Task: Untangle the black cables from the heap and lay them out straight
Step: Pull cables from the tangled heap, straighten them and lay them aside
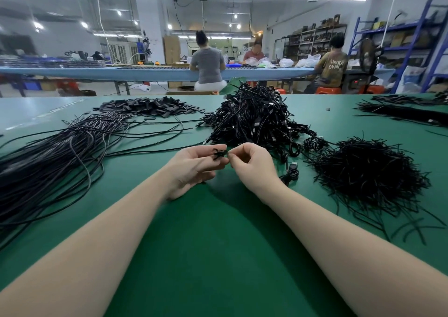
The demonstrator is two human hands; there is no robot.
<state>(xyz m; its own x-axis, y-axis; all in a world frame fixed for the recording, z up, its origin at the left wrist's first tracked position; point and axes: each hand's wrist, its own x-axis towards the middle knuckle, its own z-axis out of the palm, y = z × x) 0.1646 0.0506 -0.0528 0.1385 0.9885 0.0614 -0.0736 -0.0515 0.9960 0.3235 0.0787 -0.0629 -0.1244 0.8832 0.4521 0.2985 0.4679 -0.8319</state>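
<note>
Two hands meet over the green table (pixel 218 256), both pinching one small black tangle (pixel 219 153) just in front of the heap (pixel 257 118). The left hand (pixel 194 166) lies palm up, thumb and forefinger closed on the tangle's left side, the other fingers loosely curled beneath. The right hand (pixel 252 164) has its fingers curled in, its fingertips nipping the tangle's right end. Whether the tangle is a twist tie or a cable end cannot be told.

The heap, a tall mound of coiled black cables, stands just behind the hands and touches neither. A coiled cable with a USB plug (pixel 292 169) lies at the heap's near right foot, just beside the right wrist. To the right of the heap, and touching its loose loops, spreads a pile of short black ties (pixel 368 173). To the left of the heap, long straight cables (pixel 60 157) lie fanned across the table, their far ends reaching toward it. Left of the heap and farther back sits a low pile of flat black pieces (pixel 150 109). Far right of the heap, another bundle (pixel 400 113) lies near the table's edge. Beyond the heap, three people (pixel 208 62) sit at a long blue bench (pixel 97 72).
</note>
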